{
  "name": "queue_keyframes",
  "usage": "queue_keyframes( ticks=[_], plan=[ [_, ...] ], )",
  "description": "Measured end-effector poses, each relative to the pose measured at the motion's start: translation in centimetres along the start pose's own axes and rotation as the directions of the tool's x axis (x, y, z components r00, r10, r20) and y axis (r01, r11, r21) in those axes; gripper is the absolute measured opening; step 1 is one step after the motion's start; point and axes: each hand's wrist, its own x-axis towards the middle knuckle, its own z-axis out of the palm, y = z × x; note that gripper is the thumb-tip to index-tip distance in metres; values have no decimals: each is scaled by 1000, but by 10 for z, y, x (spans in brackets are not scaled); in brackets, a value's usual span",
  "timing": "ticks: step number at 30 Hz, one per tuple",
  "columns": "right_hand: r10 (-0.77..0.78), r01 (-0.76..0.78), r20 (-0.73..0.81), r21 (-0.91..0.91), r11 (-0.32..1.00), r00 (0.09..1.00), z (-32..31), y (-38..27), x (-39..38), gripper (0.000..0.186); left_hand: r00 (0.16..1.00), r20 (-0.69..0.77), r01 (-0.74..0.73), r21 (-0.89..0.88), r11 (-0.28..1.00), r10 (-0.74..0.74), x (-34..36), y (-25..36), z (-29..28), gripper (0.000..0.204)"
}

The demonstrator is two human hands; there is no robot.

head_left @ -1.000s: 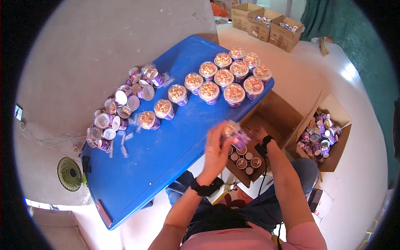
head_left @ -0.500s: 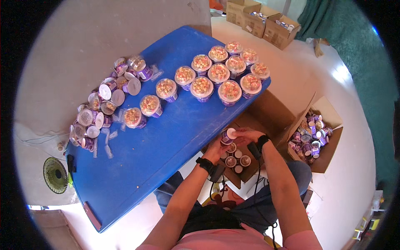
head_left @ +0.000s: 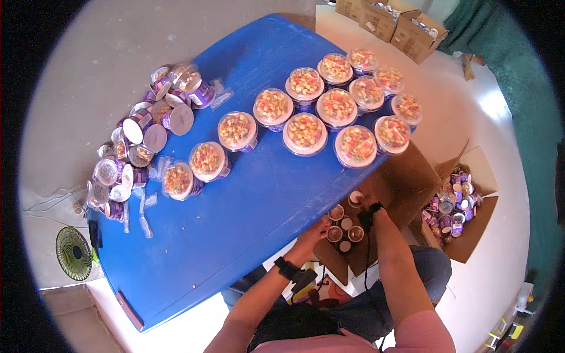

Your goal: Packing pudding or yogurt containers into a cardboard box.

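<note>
My right hand [head_left: 366, 201] grips a small cup [head_left: 355, 198] inside an open cardboard box [head_left: 397, 182] below the blue table's right edge. My left hand [head_left: 318, 229] is at that box's near left side, fingers curled; what they hold, if anything, is hard to make out. Several cups [head_left: 345, 234] stand between my hands in the box. On the blue table [head_left: 223, 217], several cups with domed lids full of colourful pieces [head_left: 304, 130] stand upright, and a jumbled pile of purple cups [head_left: 135, 129] lies to the left with loose clear plastic pieces [head_left: 143, 220].
A second box [head_left: 474, 235] on the right holds a heap of cups. Cardboard boxes [head_left: 412, 44] stand at the back by a green curtain [head_left: 465, 23]. A green fan [head_left: 73, 253] and cables are at the left. A dark red object [head_left: 130, 310] lies at the table's near left corner.
The cup that was held over the table's edge has gone down into the box with my right hand. My left hand has moved lower, away from it. The view has shifted slightly.
</note>
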Motion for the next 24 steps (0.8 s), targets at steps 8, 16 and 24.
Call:
queue_keyframes(
  ticks=[8, 16, 24],
  plan=[
    [-204, 211, 239, -1, 978, 949, 82, -49, -37, 48, 997, -63, 55, -13, 998, -55, -24, -8, -26, 52],
    [-466, 576, 354, -623, 529, 811, 36, 8, -11, 30, 1000, -2, 27, 40, 999, -27, -26, -4, 1, 37],
    [-342, 665, 582, -538, 517, 737, 85, -91, -19, 34, 848, 38, -451, 575, 682, 529, -125, 60, 26, 26]
  ],
)
